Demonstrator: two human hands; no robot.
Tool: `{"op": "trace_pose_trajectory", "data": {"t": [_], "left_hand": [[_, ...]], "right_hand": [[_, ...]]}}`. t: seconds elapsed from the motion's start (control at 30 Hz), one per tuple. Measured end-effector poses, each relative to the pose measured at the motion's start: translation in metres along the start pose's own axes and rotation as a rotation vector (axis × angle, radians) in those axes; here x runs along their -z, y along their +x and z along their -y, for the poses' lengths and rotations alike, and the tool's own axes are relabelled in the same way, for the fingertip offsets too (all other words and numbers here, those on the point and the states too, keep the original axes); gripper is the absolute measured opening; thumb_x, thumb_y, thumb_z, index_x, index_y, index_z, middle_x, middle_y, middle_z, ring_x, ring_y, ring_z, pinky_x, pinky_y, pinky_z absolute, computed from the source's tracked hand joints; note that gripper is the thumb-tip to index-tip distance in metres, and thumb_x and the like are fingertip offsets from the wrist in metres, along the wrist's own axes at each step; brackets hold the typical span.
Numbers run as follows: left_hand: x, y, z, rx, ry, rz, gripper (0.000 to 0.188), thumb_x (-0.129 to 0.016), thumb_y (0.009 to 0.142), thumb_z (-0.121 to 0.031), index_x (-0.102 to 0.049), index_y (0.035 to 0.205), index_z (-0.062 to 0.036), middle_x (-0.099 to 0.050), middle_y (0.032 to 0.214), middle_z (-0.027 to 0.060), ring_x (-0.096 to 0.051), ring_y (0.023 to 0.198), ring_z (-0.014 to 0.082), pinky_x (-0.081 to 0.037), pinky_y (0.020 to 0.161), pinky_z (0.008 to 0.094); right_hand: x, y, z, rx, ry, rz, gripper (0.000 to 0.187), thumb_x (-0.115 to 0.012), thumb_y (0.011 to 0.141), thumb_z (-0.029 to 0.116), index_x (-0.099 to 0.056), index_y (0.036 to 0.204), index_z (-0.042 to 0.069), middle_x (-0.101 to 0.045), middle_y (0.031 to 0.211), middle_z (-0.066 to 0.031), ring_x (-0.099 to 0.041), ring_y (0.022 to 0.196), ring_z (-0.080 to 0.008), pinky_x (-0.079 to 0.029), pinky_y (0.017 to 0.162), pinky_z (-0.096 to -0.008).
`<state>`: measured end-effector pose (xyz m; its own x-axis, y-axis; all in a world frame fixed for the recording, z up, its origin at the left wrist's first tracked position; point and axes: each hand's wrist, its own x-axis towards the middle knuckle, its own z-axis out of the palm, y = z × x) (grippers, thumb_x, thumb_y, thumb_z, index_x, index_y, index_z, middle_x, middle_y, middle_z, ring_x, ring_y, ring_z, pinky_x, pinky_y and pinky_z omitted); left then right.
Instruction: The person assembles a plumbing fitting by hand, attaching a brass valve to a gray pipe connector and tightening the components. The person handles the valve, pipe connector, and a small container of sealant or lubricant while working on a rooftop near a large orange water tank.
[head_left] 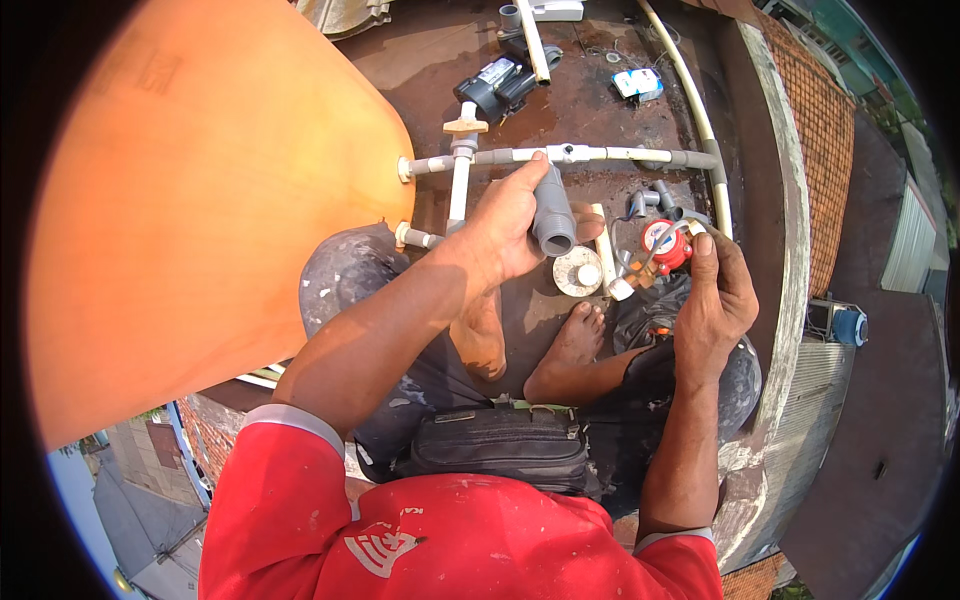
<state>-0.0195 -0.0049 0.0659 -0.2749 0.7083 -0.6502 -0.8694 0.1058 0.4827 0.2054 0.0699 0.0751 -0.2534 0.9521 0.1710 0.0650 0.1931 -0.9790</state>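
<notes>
My left hand is closed around a grey plastic pipe fitting whose open threaded end faces me. At the right, my right hand pinches the end of a red device with a round white face and brass fittings. A thin grey cable loops from this device. It hangs above the dark cloth by my right foot, apart from the grey fitting. Beyond it lie several loose grey pipe elbows. Between the hands, a round cream-coloured piece lies near a short white pipe.
A large orange tank fills the left side. White and grey pipework crosses in front of me, with a valve. Farther off are a black pump and a blue-white packet. A low wall edge borders the right, above rooftops.
</notes>
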Motion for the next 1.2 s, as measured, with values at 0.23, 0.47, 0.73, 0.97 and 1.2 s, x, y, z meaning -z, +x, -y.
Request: {"op": "trace_pose_trajectory", "data": {"t": [0.23, 0.47, 0.73, 0.97, 1.2], "left_hand": [[0.01, 0.011, -0.011, 0.082, -0.268, 0.036, 0.06, -0.044, 0.119, -0.043, -0.027, 0.148, 0.0068, -0.049, 0.134, 0.0345, -0.063, 0.126, 0.0612, -0.065, 0.102, 0.0666], [0.005, 0.011, -0.016, 0.024, -0.207, 0.053, 0.065, -0.038, 0.12, -0.044, -0.025, 0.148, 0.013, -0.048, 0.145, 0.0422, -0.062, 0.132, 0.0585, -0.068, 0.103, 0.0554], [0.011, 0.013, -0.011, -0.048, -0.12, 0.045, 0.057, -0.041, 0.12, -0.043, -0.027, 0.145, 0.0055, -0.051, 0.141, 0.0417, -0.064, 0.127, 0.0599, -0.068, 0.103, 0.0578], [0.0, 0.004, 0.014, -0.342, 0.176, 0.072, 0.052, -0.046, 0.118, -0.047, -0.034, 0.136, 0.0002, -0.063, 0.111, 0.0276, -0.078, 0.092, 0.0481, -0.072, 0.081, 0.0535], [-0.006, 0.0, 0.013, -0.488, 0.2, 0.038, 0.047, -0.048, 0.117, -0.047, -0.039, 0.132, -0.0034, -0.061, 0.104, 0.0185, -0.076, 0.078, 0.0354, -0.072, 0.069, 0.0519]], "right_hand": [[-0.001, 0.001, 0.002, 0.02, -0.02, 0.001, 0.022, -0.069, 0.111, 0.013, -0.076, 0.121, -0.006, -0.077, 0.109, -0.0074, -0.068, 0.099, -0.0107, -0.056, 0.09, -0.0267], [-0.001, -0.005, 0.01, 0.001, 0.049, 0.114, 0.027, -0.07, 0.111, 0.015, -0.075, 0.124, -0.008, -0.077, 0.109, -0.0073, -0.069, 0.101, -0.0114, -0.057, 0.091, -0.0284], [-0.032, -0.029, 0.023, 0.047, 0.073, 0.627, 0.025, -0.077, 0.099, 0.01, -0.076, 0.119, -0.006, -0.076, 0.103, -0.0177, -0.074, 0.092, -0.0271, -0.058, 0.085, -0.0376], [-0.043, -0.033, 0.025, -0.089, -0.249, 0.799, 0.066, -0.078, 0.096, 0.01, -0.052, 0.156, -0.003, -0.078, 0.104, -0.0218, -0.076, 0.097, -0.0362, -0.059, 0.088, -0.0452], [-0.042, -0.027, 0.015, -0.56, 0.294, 0.94, 0.07, -0.078, 0.101, 0.006, -0.045, 0.163, -0.002, -0.077, 0.103, -0.0075, -0.071, 0.095, -0.0111, -0.057, 0.081, -0.0309]]}}
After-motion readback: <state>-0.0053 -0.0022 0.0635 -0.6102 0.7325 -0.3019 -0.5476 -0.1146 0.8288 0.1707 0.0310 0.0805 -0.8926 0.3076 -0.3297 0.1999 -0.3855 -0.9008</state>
